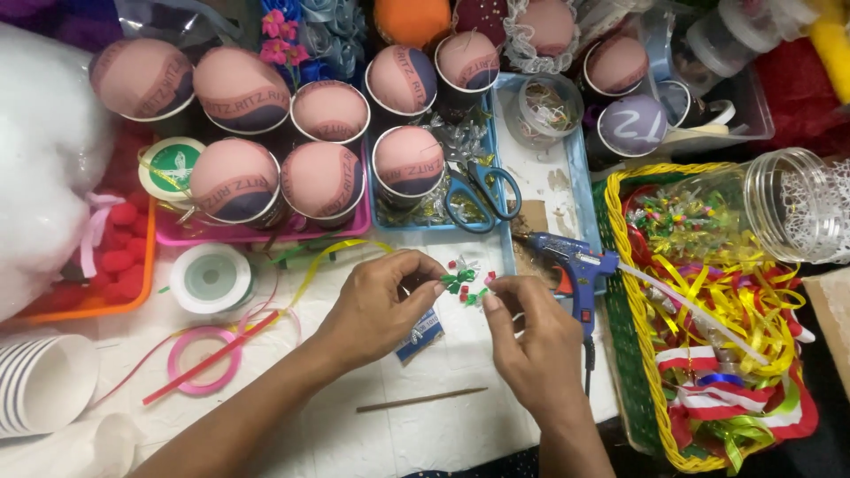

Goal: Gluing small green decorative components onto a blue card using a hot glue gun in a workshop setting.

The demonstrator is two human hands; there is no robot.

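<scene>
My left hand [376, 310] and my right hand [529, 341] meet over the white table, pinching a tiny green ribbon bow [459, 281] with red and white bits between the fingertips. My left thumb and forefinger grip the bow's left side. My right fingertips touch its right side, near small red beads [490, 277]. A small blue packet [421, 336] lies under my left hand. A blue glue gun [574, 265] rests just right of my hands, with a white glue stick [691, 312] reaching out over the basket.
Several paper cups capped with pink stuffed domes [321, 180] stand in pink and blue trays behind. Scissors [478, 193] lie in the blue tray. A yellow-green basket [622, 292] of ribbons and a lying glass jar [779, 208] sit right. Ribbon spools [210, 277], stacked cups [40, 382], a wooden stick [421, 400].
</scene>
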